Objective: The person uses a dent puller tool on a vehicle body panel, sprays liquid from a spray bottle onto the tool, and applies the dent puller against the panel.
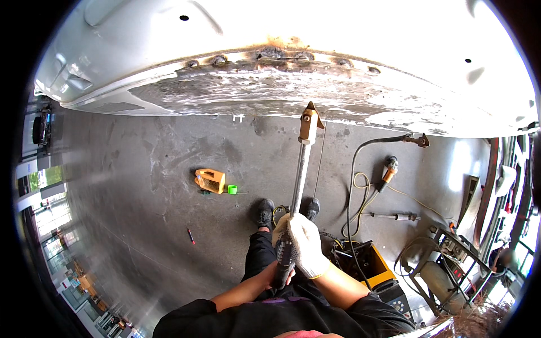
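Observation:
Both hands hold a dent puller (301, 174), a long steel rod with a brass-coloured head, a triangular tip and a black handle. My right hand (307, 246), in a white knit glove, wraps round the rod's lower end, just above the handle. My left hand (273, 274) is bare and closes round the black handle near my body; some of its fingers are hidden. The tip points away from me and overlaps the lower edge of a white car panel (129, 48); whether it touches cannot be told. A ground patch (225, 90) of bare metal runs along the panel, with scorched, pitted spots above it.
On the floor lie an orange jug (211, 181), a green cup (232, 190), a red-and-black marker (191, 236), an orange grinder (389, 172) and another metal rod tool (391, 216). A black cable (353, 169) ends in a clamp (417, 141). Near my right stand a yellow-edged machine (382, 270) and metal cart (445, 270).

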A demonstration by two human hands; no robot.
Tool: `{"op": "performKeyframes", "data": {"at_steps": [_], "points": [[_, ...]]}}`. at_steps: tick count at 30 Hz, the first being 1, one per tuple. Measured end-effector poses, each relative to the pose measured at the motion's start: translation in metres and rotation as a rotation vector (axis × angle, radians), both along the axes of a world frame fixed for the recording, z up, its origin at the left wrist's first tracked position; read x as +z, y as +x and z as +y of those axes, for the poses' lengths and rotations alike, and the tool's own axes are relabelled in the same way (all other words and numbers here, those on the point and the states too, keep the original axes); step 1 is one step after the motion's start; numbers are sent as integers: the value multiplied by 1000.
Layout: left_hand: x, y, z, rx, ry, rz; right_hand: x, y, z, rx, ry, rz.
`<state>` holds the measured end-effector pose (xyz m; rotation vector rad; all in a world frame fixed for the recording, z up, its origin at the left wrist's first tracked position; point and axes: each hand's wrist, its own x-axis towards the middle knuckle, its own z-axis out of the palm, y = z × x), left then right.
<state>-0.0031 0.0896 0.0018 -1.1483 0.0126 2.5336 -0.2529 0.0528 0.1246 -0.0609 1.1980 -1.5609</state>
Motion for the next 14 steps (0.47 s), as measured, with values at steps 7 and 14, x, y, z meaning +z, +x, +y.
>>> {"op": "performKeyframes", "data": {"at_steps": [7,14], "points": [[-8,16,12,33,-8,0,14,-15,-15,29,12,-40],[14,15,10,27,-118,-199,7,-10,-12,86,-16,120]]}}
